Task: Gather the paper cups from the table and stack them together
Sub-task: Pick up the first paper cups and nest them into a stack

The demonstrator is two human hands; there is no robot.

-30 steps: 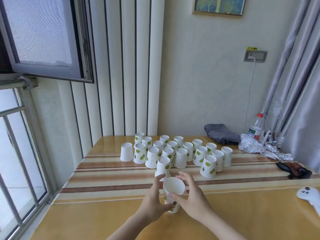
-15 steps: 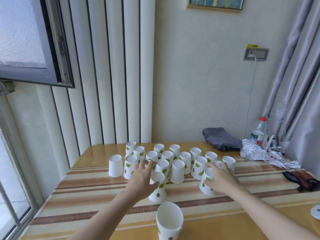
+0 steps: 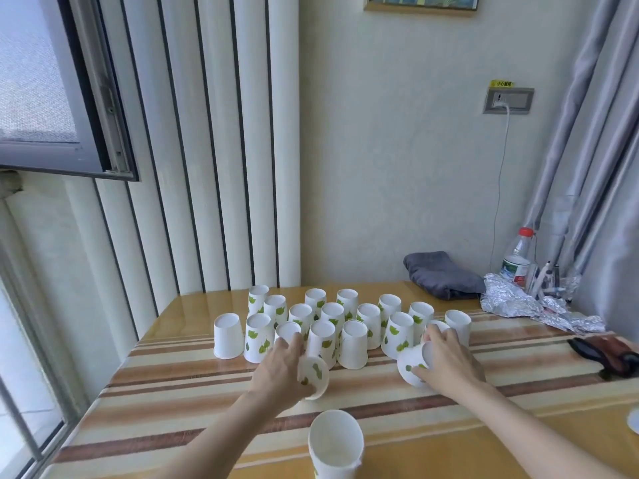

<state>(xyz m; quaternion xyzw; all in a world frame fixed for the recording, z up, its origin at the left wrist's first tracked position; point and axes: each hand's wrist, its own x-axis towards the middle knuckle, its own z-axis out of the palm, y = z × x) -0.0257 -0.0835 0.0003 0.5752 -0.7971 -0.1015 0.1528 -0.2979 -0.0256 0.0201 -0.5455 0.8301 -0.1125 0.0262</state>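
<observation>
Several white paper cups with green leaf prints (image 3: pixel 352 344) stand upside down in rows across the middle of the striped table (image 3: pixel 173 385). One cup (image 3: pixel 335 451) stands upright at the near edge, mouth up. My left hand (image 3: pixel 280 371) grips a tilted cup (image 3: pixel 314 373) lifted from the front row. My right hand (image 3: pixel 449 363) grips another tilted cup (image 3: pixel 411 368) at the right end of the rows.
A plain white cup (image 3: pixel 227 335) stands apart at the left. At the back right lie a grey cloth (image 3: pixel 439 274), crumpled foil (image 3: pixel 525 305) and a plastic bottle (image 3: pixel 517 259). A dark object (image 3: pixel 608 354) rests near the right edge. An open window frame (image 3: pixel 103 108) hangs at the left.
Both hands left the upright cup and reached to the rows. Each has now closed on a cup and tipped it off the table.
</observation>
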